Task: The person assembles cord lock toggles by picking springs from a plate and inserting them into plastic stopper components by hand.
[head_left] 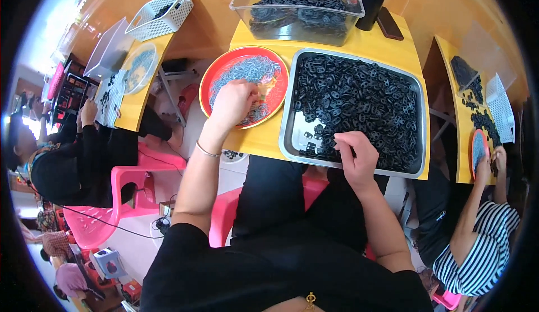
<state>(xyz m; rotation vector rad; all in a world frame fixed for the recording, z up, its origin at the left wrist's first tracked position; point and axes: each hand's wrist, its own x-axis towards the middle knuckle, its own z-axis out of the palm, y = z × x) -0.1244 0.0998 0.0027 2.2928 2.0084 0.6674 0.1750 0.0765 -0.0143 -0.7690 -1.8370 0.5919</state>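
My left hand (pixel 234 103) reaches over a round red plate (pixel 211 76) with its fingers bent together at the small silvery metal pieces (pixel 254 68) heaped there. What its fingertips hold is hidden. A rectangular steel tray (pixel 284 129) stands to the right, filled with small black plastic pieces (pixel 359 96) that each have two holes. Over the tray's near edge, my right hand (pixel 359 157) is closed, thumb and fingers curled toward the black pieces. Anything in its grip is too small or covered to name.
Behind the tray, a clear plastic bin (pixel 297 28) holds more black pieces. A black cylinder (pixel 373 0) and a dark phone (pixel 389 23) stand beside it on the yellow table (pixel 258 143). Co-workers sit at tables left and right; a pink chair (pixel 118 200) is at left.
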